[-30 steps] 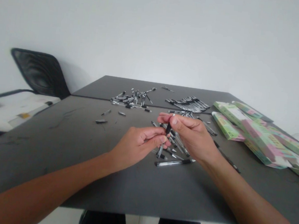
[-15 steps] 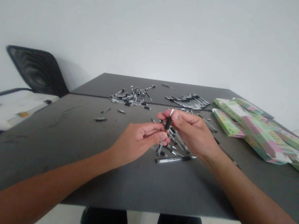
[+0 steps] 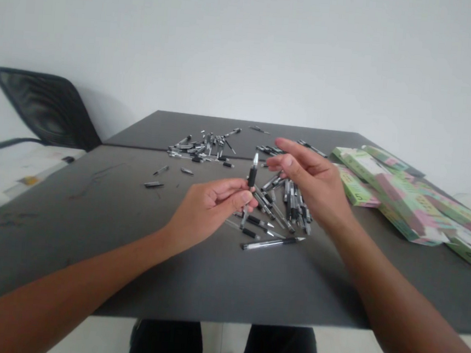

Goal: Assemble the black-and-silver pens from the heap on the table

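My left hand (image 3: 212,204) pinches a pen (image 3: 252,175) with a black grip and a silver tip, held nearly upright with the tip pointing up. Just to the right, my right hand (image 3: 313,180) is raised with fingers apart and holds nothing; it does not touch the pen. Beneath both hands lies a loose heap of clear and black pens (image 3: 293,201). One uncapped pen (image 3: 273,243) rests in front of the heap, closer to me.
Farther back on the dark table (image 3: 127,277) is a pile of pen parts and caps (image 3: 205,146). Several green and pink cardboard boxes (image 3: 398,199) lie at the right. A few loose caps (image 3: 153,184) are on the left, beyond them a mesh chair (image 3: 47,105).
My right hand has let go of the pen's tip and moved up and right, its fingers spreading. The left hand still holds the pen, now slightly farther left.
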`<state>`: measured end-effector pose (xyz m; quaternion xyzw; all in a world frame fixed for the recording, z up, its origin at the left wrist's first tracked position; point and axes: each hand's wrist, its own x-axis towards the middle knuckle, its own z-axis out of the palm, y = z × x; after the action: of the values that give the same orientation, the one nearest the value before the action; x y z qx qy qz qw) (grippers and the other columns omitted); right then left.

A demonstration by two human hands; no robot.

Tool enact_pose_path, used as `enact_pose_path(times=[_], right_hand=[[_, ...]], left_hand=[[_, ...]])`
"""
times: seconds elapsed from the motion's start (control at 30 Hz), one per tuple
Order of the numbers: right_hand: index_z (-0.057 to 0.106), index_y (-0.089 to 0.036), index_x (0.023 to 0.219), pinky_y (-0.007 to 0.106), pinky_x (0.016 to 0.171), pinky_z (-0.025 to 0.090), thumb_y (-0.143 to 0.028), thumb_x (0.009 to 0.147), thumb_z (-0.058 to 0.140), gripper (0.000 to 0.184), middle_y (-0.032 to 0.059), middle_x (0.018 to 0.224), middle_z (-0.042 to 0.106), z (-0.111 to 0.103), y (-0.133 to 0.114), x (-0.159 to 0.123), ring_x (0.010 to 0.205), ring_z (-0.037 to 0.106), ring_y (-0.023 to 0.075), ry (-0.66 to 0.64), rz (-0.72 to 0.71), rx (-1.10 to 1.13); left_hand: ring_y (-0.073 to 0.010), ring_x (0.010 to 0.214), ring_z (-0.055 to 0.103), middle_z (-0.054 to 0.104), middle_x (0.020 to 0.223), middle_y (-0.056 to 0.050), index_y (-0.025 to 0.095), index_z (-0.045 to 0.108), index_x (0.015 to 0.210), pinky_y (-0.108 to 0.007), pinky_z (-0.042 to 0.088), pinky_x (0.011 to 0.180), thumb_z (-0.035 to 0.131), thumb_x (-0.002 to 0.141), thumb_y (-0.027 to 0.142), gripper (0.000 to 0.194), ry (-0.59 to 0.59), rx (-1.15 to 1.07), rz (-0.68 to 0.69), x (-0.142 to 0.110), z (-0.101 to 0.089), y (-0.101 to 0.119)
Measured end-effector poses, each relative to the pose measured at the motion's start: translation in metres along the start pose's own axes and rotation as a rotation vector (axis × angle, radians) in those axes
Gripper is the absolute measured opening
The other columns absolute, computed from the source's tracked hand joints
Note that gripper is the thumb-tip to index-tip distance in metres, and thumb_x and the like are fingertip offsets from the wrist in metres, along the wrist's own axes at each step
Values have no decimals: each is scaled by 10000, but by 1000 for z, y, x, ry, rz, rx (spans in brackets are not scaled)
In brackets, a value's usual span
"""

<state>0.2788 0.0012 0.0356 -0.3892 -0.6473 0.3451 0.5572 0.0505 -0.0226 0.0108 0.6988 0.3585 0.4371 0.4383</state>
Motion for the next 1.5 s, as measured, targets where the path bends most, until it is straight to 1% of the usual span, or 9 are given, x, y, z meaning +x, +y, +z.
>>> enact_pose_path(times=[0.1, 0.23, 0.33, 0.43, 0.53, 0.63, 0.73, 1.03, 1.5], right_hand=[[877, -269, 1024, 370, 828, 560, -580, 895, 803, 345, 50, 999, 849, -32, -1, 10, 902, 742, 225, 26, -91, -390], [886, -263, 948, 321, 645, 470, -546, 888, 795, 303, 17, 776, 808, -70, 8, 20, 682, 676, 184, -232, 46, -866], [890, -272, 963, 301, 650, 467, -483, 867, 810, 245, -4, 790, 817, -81, 18, 25, 698, 703, 179, -416, 169, -1006], [890, -278, 1016, 298, 705, 489, -449, 876, 802, 238, -2, 874, 838, -80, 25, 27, 766, 732, 190, -519, 189, -1039], [885, -271, 1086, 294, 739, 497, -439, 902, 778, 271, 14, 932, 841, -75, 29, 26, 792, 732, 192, -533, 165, -1041], [872, -256, 1164, 292, 766, 497, -446, 925, 755, 327, 47, 1018, 836, -69, 37, 26, 850, 730, 206, -525, 80, -1059], [853, -257, 1230, 297, 793, 490, -460, 953, 721, 368, 69, 1062, 825, -65, 48, 25, 903, 725, 221, -570, -12, -1075], [852, -264, 1216, 308, 748, 499, -518, 975, 657, 401, 64, 1025, 838, -53, 59, 26, 882, 743, 237, -516, 66, -1105], [876, -297, 1155, 313, 713, 504, -559, 991, 603, 413, 60, 1094, 854, -44, 55, 24, 912, 766, 253, -519, 131, -1211]], left_hand=[[-182, 845, 800, 853, 980, -80, 159, 758, 1117, -281, 643, 831, 709, 992, 441, 312, 86, -41, 5, 4, 0, -3], [-159, 739, 753, 819, 847, -56, 151, 728, 989, -268, 620, 750, 719, 944, 359, 213, 197, -79, 4, 8, -4, -6], [-124, 663, 677, 739, 731, -4, 171, 686, 902, -227, 575, 680, 650, 917, 254, 92, 257, -150, 26, 11, -8, -11], [-111, 565, 571, 617, 618, 29, 190, 639, 843, -205, 507, 566, 576, 862, 215, 71, 274, -307, 2, 15, -12, -14], [-95, 442, 396, 459, 527, 62, 209, 565, 774, -193, 384, 437, 551, 849, 231, 80, 275, -430, -81, 18, -14, -12], [-79, 398, 248, 357, 513, 79, 217, 508, 748, -182, 246, 373, 527, 917, 266, 177, 279, -492, -143, 19, -14, -6], [-73, 389, 182, 305, 511, 92, 224, 486, 762, -169, 200, 356, 502, 997, 338, 261, 267, -531, -181, 18, -13, -1], [-56, 401, 164, 307, 527, 122, 232, 509, 850, -131, 194, 367, 637, 974, 559, 373, 194, -487, -132, 14, -7, -8], [-58, 424, 151, 304, 535, 115, 222, 520, 821, -140, 179, 388, 608, 989, 538, 368, 89, -451, -146, 10, -4, -9]])
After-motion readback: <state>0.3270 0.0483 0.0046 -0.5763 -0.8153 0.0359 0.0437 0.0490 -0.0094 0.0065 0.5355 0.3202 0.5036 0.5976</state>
